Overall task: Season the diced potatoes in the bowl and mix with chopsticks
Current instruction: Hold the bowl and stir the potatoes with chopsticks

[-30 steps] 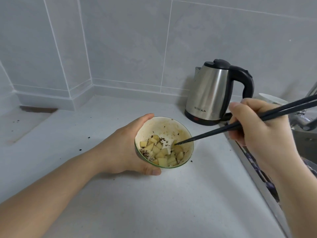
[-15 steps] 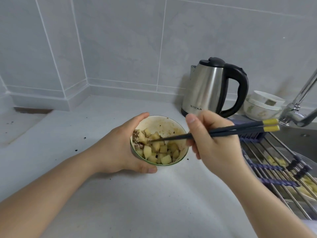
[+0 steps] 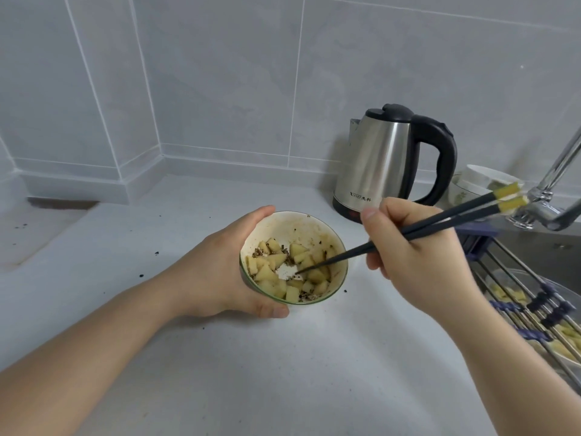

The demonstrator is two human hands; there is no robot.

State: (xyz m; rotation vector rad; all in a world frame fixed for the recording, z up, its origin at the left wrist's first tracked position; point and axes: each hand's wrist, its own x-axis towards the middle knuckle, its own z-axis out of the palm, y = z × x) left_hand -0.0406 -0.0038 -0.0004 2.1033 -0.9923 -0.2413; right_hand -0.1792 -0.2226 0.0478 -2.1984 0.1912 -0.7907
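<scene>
A small white bowl (image 3: 301, 225) with a green rim sits on the pale counter, tilted toward me. Inside lie diced potatoes (image 3: 273, 273) flecked with dark seasoning, with a bare white patch at the bottom. My left hand (image 3: 220, 269) wraps the bowl's left side, thumb on the far rim, fingers under the near edge. My right hand (image 3: 418, 247) grips a pair of dark chopsticks (image 3: 440, 220) with yellow ends. Their tips rest among the potato pieces near the bowl's middle.
A steel electric kettle (image 3: 383, 165) with a black handle stands behind the bowl. To the right are stacked white bowls (image 3: 471, 184), a faucet (image 3: 553, 187), and a sink rack (image 3: 534, 297) over a dish of potato pieces. Dark crumbs dot the counter (image 3: 125, 247).
My right hand drew back to the right and the chopstick tips swept from the bowl's left side to its middle. The potatoes shifted, baring a white patch. The left hand kept its hold.
</scene>
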